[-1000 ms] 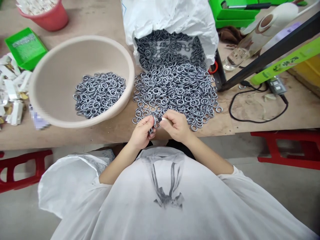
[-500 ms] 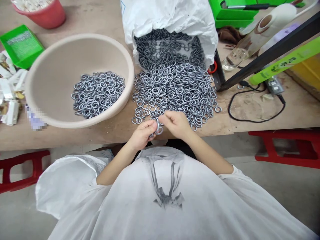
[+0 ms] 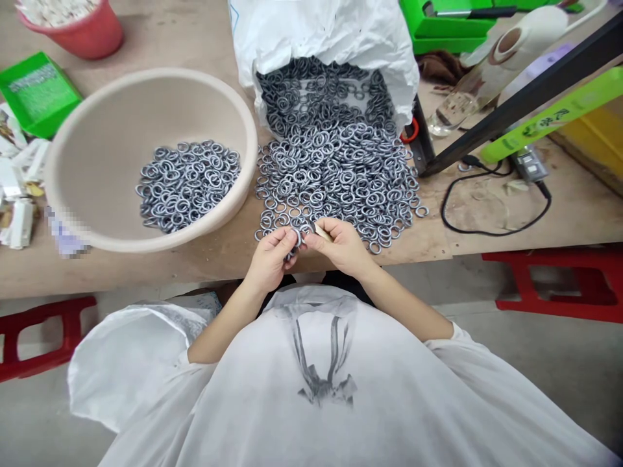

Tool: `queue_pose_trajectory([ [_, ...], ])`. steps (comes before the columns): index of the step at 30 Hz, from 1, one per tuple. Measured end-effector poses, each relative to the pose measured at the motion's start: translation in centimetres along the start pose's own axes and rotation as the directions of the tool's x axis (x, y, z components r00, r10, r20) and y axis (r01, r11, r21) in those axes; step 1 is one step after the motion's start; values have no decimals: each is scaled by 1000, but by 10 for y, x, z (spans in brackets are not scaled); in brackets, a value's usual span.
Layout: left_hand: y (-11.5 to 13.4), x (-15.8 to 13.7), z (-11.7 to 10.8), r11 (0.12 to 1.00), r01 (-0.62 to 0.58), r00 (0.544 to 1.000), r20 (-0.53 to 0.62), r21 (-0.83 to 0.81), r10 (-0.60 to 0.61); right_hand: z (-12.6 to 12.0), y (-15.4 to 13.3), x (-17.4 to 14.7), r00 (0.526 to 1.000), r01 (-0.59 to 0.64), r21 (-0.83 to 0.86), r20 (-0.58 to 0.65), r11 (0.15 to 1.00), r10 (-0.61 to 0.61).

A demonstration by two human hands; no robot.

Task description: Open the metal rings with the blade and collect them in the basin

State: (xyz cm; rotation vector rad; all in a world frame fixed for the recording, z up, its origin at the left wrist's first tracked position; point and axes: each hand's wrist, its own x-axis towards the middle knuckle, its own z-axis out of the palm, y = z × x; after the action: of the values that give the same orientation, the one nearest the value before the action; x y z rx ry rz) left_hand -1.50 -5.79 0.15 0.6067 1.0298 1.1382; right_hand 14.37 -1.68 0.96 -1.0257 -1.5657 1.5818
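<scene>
My left hand [image 3: 270, 258] is closed in a pinch on a few grey rings [image 3: 296, 239], held at the near edge of the pile. Beside it, my right hand [image 3: 344, 248] is closed, and a small tan piece [image 3: 324, 233] shows between its thumb and fingers. A dark part sits at the fingertips, against the rings; whether it is another ring or the end of the tan piece I cannot tell. Just beyond both hands spreads a heap of grey rings [image 3: 341, 175], spilling from the mouth of a white sack [image 3: 321, 32].
At left stands a wide beige basin [image 3: 87, 117] with more rings inside. Behind it are a green bin [image 3: 63, 97] and a red bucket [image 3: 100, 32]. A black bar [image 3: 487, 130], a looped cable [image 3: 448, 224] and a clear bottle [image 3: 455, 110] occupy the right.
My hands have come together at the rings. My right hand has turned, so the tan piece now shows. The whole view has shifted slightly.
</scene>
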Motion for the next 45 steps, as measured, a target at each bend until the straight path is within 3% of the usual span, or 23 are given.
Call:
queue_pose_trajectory([
  [4, -2, -2, 0, 1000, 16, 1000, 18, -9, -15, 0, -1, -1, 999, 21, -107, -28, 994, -24],
  [8, 3, -5, 0, 992, 96, 988, 129, -84, -85, 2, 0, 2, 997, 73, 37, -20, 997, -73],
  [10, 6, -7, 2, 981, 126, 979, 180, -146, -99, 1, 0, 1, 994, 101, 24, -50, 995, -100],
  [13, 8, -9, 3, 960, 166, 971, 207, -228, -118, 0, -1, -5, 974, 193, -239, -69, 952, -214],
  [16, 5, -8, 3, 947, 177, 975, 181, -269, -131, 1, -3, -14, 945, 303, -476, 36, 826, -326],
  [22, 1, -8, 2, 940, 176, 975, 183, -292, -125, 5, -6, -20, 908, 389, -584, 113, 712, -403],
  [25, 3, -13, 3, 942, 184, 965, 233, -281, -119, -1, -3, -14, 943, 300, -580, 61, 757, -327],
  [29, 5, -20, 1, 951, 195, 944, 308, -239, -116, -12, 6, 6, 977, 38, -589, -148, 807, -154],
  [31, 6, -20, -4, 961, 146, 964, 250, -235, -86, -13, 8, 19, 979, -17, -683, -162, 731, -128],
  [34, 5, -17, -15, 976, 46, 993, 119, -213, -21, -2, 6, 36, 988, -25, -853, -100, 521, -116],
  [38, 4, -12, -28, 985, -22, 1000, -15, -170, 20, 15, 3, 56, 998, -63, -957, -67, 284, -4],
  [41, 3, -10, -34, 990, -1, 997, -73, -143, -9, 20, 2, 67, 998, -59, -975, -53, 215, 36],
  [45, 6, -7, -37, 996, 19, 995, -99, -85, -27, 21, 1, 72, 998, -45, -980, -34, 196, 59],
])
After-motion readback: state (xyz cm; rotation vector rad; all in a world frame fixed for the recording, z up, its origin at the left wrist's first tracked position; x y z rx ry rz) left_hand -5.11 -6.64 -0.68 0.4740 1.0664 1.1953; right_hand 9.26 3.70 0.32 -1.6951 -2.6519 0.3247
